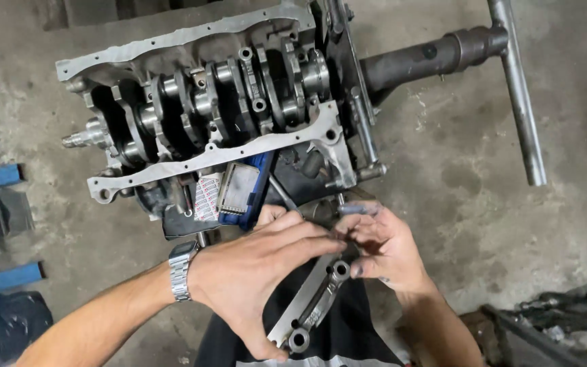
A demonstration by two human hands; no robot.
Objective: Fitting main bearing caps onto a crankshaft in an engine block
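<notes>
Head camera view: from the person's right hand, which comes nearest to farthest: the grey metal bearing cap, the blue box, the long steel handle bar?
1. Grey metal bearing cap, touching the right hand, just below it.
2. Blue box, up-left, under the engine block.
3. Long steel handle bar, far upper right.

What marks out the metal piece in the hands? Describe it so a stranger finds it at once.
Start at the engine block on its stand. Just below it, both hands meet over one curved metal cap. Unlike the caps bolted across the crankshaft, it is loose, with a bolt hole at each end.

Below the engine block, left hand covers the bearing cap's middle; tools at lower right edge cut off, indistinct.
</notes>
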